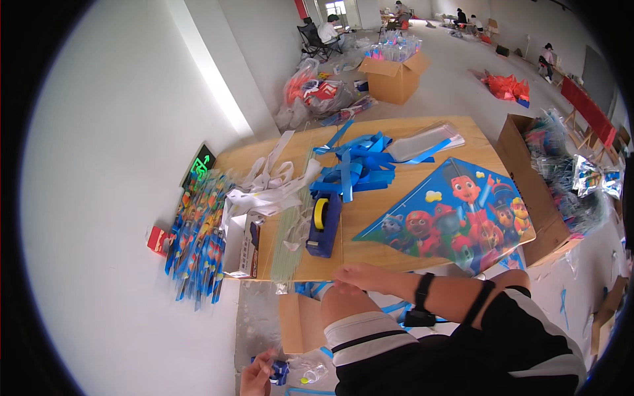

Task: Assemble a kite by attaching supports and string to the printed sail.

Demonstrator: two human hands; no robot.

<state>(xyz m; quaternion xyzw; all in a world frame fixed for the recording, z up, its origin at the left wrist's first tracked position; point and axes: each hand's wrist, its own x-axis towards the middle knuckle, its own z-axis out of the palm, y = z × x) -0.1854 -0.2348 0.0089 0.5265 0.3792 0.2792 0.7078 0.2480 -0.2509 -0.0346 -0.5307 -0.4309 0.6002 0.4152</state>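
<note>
My right hand [353, 277] is at the table's near edge, above my knee, with its fingers curled in; anything inside them is hidden. Low at the left, my left hand [259, 373] has its fingers bent together beside a blue object [279, 373] near the floor. Whether it holds something thin cannot be made out. On the table to the right lies a blue kite [429, 224] printed with cartoon characters, its near corner past the edge. A blue tape dispenser [323, 241] with a yellow roll stands beyond my right hand. Thin pale rods [288, 244] lie to its left.
Blue ribbons [360, 165], white strips [271, 195] and clear plastic sleeves [429, 142] lie on the wooden table [475, 135]. Folded kites [198, 244] hang at the left by a white box [238, 247]. A full carton [531, 178] stands right, another carton [393, 82] beyond. Several people sit far off.
</note>
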